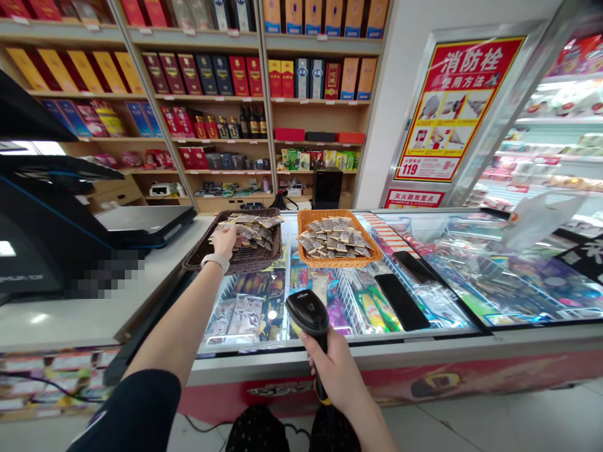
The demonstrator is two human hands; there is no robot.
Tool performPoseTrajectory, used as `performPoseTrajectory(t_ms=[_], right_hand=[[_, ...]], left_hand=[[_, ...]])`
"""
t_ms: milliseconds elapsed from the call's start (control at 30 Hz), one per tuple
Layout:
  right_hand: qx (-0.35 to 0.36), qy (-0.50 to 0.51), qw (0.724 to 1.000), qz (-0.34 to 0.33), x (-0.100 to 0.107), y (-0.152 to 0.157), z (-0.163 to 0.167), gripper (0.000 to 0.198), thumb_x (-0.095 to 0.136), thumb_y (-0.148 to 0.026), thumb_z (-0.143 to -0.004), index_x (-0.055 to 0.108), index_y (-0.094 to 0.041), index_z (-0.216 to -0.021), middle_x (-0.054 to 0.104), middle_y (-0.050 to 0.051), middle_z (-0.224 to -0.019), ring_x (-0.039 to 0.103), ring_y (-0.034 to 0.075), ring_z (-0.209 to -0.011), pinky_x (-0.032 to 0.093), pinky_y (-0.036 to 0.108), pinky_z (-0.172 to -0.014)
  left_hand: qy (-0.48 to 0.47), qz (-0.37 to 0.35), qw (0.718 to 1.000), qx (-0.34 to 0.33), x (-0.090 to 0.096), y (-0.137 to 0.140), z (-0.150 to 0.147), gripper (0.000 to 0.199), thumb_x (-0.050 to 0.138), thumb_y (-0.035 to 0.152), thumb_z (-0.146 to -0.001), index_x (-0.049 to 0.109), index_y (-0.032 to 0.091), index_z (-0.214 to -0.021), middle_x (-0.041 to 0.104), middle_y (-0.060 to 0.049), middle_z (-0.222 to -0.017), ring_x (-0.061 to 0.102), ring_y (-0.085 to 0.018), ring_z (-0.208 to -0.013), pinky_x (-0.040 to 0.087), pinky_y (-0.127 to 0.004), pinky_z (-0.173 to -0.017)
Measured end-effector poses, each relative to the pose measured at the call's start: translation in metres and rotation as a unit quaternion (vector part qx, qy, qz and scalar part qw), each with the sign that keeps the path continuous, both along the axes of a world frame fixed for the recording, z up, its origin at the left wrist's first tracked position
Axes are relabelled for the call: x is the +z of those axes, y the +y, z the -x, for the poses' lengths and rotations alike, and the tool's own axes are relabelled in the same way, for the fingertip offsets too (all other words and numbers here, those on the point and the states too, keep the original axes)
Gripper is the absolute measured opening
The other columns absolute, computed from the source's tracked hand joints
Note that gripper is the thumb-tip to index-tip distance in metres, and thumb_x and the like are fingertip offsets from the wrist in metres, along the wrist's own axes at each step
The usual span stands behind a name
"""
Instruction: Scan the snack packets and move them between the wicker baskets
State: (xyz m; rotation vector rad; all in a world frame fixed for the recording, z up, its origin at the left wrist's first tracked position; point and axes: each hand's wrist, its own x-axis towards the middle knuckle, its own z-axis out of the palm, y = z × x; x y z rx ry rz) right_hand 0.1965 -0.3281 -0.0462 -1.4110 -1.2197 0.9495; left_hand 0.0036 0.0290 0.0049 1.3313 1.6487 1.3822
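My right hand (pixel 332 361) is wrapped round the handle of a black barcode scanner (pixel 307 312), held upright in front of the chest freezer. My left hand (pixel 224 242) reaches into a dark brown wicker basket (pixel 247 258) at its left side. Its fingers are bent and closed on a small flat packet at the edge of the packet pile (pixel 257 231); the fingertips are partly hidden. Beside it, an orange wicker basket (pixel 342 258) holds a heap of similar small packets (pixel 334 237). Both baskets rest on the freezer's glass top.
Two black phones (pixel 402 302) lie on the freezer glass (pixel 447 320) at right. A white plastic bag (pixel 541 216) stands farther right. To the left are a counter (pixel 56 326), a scale platform (pixel 146 223) and a dark checkout machine (pixel 42 232). Stocked shelves (pixel 202 97) line the back wall.
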Motion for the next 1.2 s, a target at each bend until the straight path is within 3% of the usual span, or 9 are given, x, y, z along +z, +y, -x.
performPoseTrajectory(t_ms=[100,200,267,367,467,533,700,867,1200], right_hand=[[0.005,-0.006,1.0,-0.012,0.006,0.004,0.001,0.041,0.054,-0.052,-0.099,0.068,-0.015,-0.106,0.071,0.007,-0.078,0.065,0.021,-0.062,0.051,0.028,-0.055],[0.007,-0.016,1.0,-0.019,0.012,0.009,0.002,0.041,0.055,-0.052,-0.098,0.069,-0.014,-0.106,0.07,0.007,-0.077,0.066,0.022,-0.065,0.051,0.028,-0.055],[0.01,-0.024,0.999,-0.025,0.015,0.012,0.004,0.039,0.056,-0.05,-0.097,0.07,-0.014,-0.105,0.07,0.007,-0.077,0.067,0.023,-0.069,0.05,0.028,-0.056],[0.014,-0.03,0.999,-0.038,0.018,0.013,0.01,0.038,0.056,-0.049,-0.096,0.071,-0.015,-0.108,0.07,0.006,-0.074,0.068,0.024,-0.07,0.05,0.028,-0.057],[0.02,-0.037,0.998,-0.039,0.018,0.009,0.016,0.035,0.056,-0.047,-0.096,0.071,-0.017,-0.107,0.069,0.004,-0.07,0.069,0.024,-0.069,0.05,0.028,-0.057],[0.022,-0.045,0.998,-0.03,0.016,0.004,0.02,0.033,0.056,-0.047,-0.096,0.07,-0.018,-0.105,0.069,0.004,-0.07,0.069,0.024,-0.068,0.049,0.028,-0.057],[0.01,-0.09,0.996,-0.007,0.008,-0.007,0.025,0.038,0.055,-0.048,-0.097,0.07,-0.016,-0.11,0.075,0.008,-0.08,0.073,0.028,-0.079,0.05,0.03,-0.066],[-0.003,-0.14,0.99,-0.002,0.002,-0.01,0.031,0.04,0.055,-0.048,-0.097,0.072,-0.014,-0.11,0.078,0.013,-0.09,0.073,0.032,-0.09,0.049,0.034,-0.078],[0.001,-0.142,0.99,0.013,-0.004,-0.01,0.041,0.042,0.054,-0.049,-0.098,0.071,-0.014,-0.113,0.072,0.009,-0.07,0.073,0.031,-0.074,0.048,0.031,-0.063]], left_hand=[[-0.217,-0.049,0.975,-0.024,0.004,-0.032,0.003,0.007,0.064,0.017,-0.078,0.06,0.015,-0.072,0.062,-0.001,-0.068,0.067,-0.013,-0.067,0.061,-0.027,-0.075],[-0.336,-0.059,0.937,-0.079,-0.005,-0.073,0.007,0.025,0.074,0.01,-0.069,0.05,0.017,-0.067,0.061,0.002,-0.067,0.066,-0.01,-0.068,0.06,-0.026,-0.078],[-0.374,-0.047,0.92,-0.107,-0.019,-0.103,0.007,0.032,0.078,0.007,-0.066,0.048,0.018,-0.069,0.064,0.002,-0.07,0.068,-0.011,-0.073,0.06,-0.026,-0.08],[-0.399,-0.007,0.906,-0.139,-0.046,-0.147,0.002,0.036,0.081,0.005,-0.063,0.06,0.02,-0.087,0.069,0.001,-0.079,0.071,-0.012,-0.078,0.059,-0.027,-0.08],[-0.391,0.036,0.899,-0.191,-0.074,-0.183,-0.006,0.053,0.087,0.009,-0.059,0.068,0.02,-0.107,0.073,-0.002,-0.091,0.071,-0.012,-0.08,0.057,-0.024,-0.079],[-0.375,0.055,0.899,-0.221,-0.09,-0.199,-0.01,0.054,0.09,0.014,-0.056,0.071,0.018,-0.107,0.075,-0.005,-0.1,0.071,-0.014,-0.085,0.056,-0.024,-0.08],[-0.342,0.052,0.915,-0.207,-0.116,-0.212,-0.014,0.048,0.091,0.023,-0.058,0.071,0.018,-0.1,0.073,-0.007,-0.107,0.071,-0.018,-0.093,0.055,-0.028,-0.085],[-0.345,0.039,0.92,-0.185,-0.125,-0.21,-0.017,0.049,0.088,0.024,-0.063,0.065,0.02,-0.106,0.073,-0.007,-0.106,0.071,-0.019,-0.095,0.056,-0.03,-0.087],[-0.337,0.041,0.918,-0.203,-0.131,-0.206,-0.018,0.046,0.083,0.023,-0.07,0.063,0.021,-0.111,0.075,-0.006,-0.1,0.073,-0.019,-0.092,0.056,-0.029,-0.085]])
